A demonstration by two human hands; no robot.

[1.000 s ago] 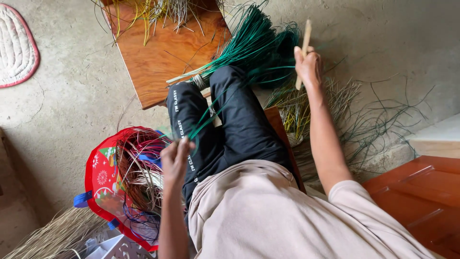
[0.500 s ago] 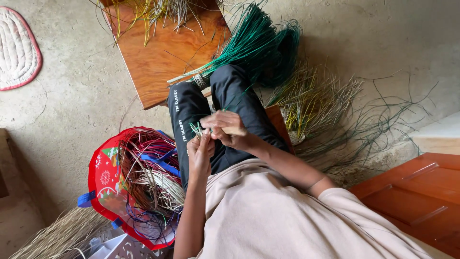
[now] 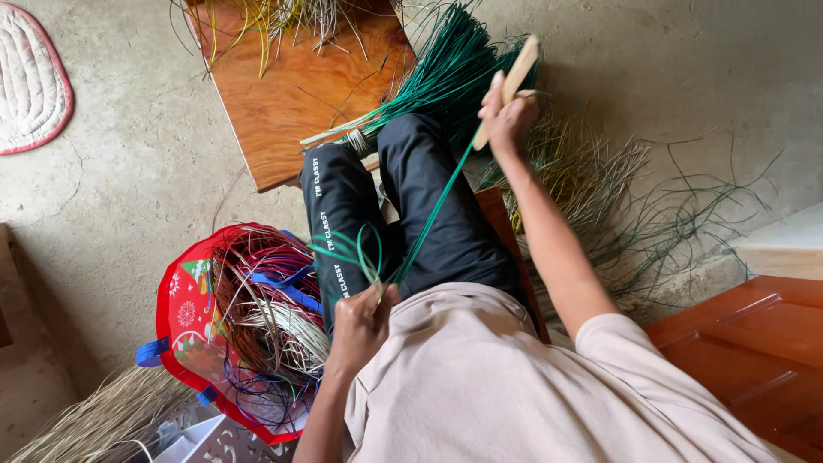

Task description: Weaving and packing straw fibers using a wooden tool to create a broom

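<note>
Since half a second ago the right hand [image 3: 507,110] has swung out from the lap to arm's length, drawing a green strand [image 3: 433,214] taut. From the left: a red bag [image 3: 184,321] of coloured strips sits on the floor, then the left hand [image 3: 360,321] at the lap, fingers clamped on the strand's looped end. Rightward, the right hand's fingers are closed on a flat wooden stick [image 3: 513,79] and the strand's far end, before the green reed bundle [image 3: 441,81].

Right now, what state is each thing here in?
left hand: closed on looped green strands
right hand: raised, gripping a flat wooden stick
green strand: pulled taut between both hands
red bag: open, full of coloured strands
</note>
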